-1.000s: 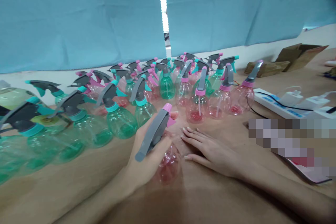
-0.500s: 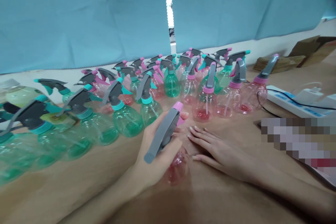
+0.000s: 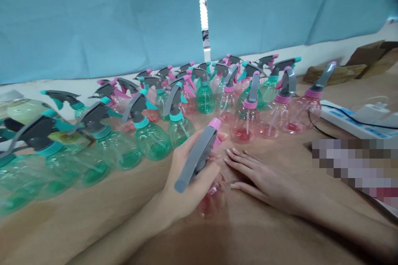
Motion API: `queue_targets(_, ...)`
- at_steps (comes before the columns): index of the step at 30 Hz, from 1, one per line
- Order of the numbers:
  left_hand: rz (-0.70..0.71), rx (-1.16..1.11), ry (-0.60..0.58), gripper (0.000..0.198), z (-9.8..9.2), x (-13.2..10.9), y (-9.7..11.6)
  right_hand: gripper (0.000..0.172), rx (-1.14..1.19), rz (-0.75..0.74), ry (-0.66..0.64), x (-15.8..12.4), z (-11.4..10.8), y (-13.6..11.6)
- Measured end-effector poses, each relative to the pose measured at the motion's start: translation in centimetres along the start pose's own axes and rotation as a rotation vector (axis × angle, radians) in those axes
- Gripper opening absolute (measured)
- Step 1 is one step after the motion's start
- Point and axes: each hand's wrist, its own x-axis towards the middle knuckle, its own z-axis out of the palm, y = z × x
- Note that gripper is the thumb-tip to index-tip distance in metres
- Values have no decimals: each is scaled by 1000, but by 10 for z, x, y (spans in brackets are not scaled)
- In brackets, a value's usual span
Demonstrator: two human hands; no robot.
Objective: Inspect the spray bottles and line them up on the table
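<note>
My left hand (image 3: 189, 174) is wrapped round the neck of a pink spray bottle (image 3: 212, 198), which stands on the table in front of me. Its grey trigger head (image 3: 197, 157) with a pink nozzle points away from me; the trigger and collar are partly hidden by my fingers. To the right of this bottle, my right hand (image 3: 255, 172) lies flat on the table, fingers stretched out and holding nothing. Beyond my hands stand a pink spray bottle (image 3: 245, 126) and a green spray bottle (image 3: 153, 143), among several more of both colours.
A brown table (image 3: 130, 211) carries everything. At the right lie a white power strip (image 3: 338, 116) with plugs and a black cable, and a flat object blurred by pixels (image 3: 351, 165). Cardboard (image 3: 367, 60) sits at the back right. A blue sheet (image 3: 93, 20) hangs behind.
The view has shifted slightly, so most things appear a little further right. My left hand keeps its grip on the pink spray bottle, and my right hand still lies flat.
</note>
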Motion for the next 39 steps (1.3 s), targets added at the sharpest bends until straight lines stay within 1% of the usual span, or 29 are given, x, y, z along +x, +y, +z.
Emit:
queue_targets(5, 23, 71, 13, 19, 0, -2, 6, 63, -7, 7, -6, 0, 1, 0)
queue_targets(9, 67, 115, 38, 7, -1, -1, 6, 62, -13, 4, 4, -1, 2, 0)
queue_targets(14, 144, 140, 28, 8, -4, -3, 4, 62, -9, 0, -2, 0, 1, 0)
queue_targets(18, 117, 149, 5, 9, -6, -3, 5, 63, -16, 6, -20, 0, -1, -2)
queue_targets(24, 140, 104, 23, 12, -4, 0, 5, 64, -10, 8, -24, 1, -1, -2)
queue_targets(32, 154, 111, -4, 11, -6, -1, 3, 62, 31, 2, -1, 0, 0, 0)
queue_targets(37, 77, 122, 23, 5, -3, -1, 2, 61, 47, -3, 23, 0, 1, 0)
queue_targets(39, 65, 117, 39, 5, -2, -2, 1, 61, 45, -8, 28, 0, 1, 0)
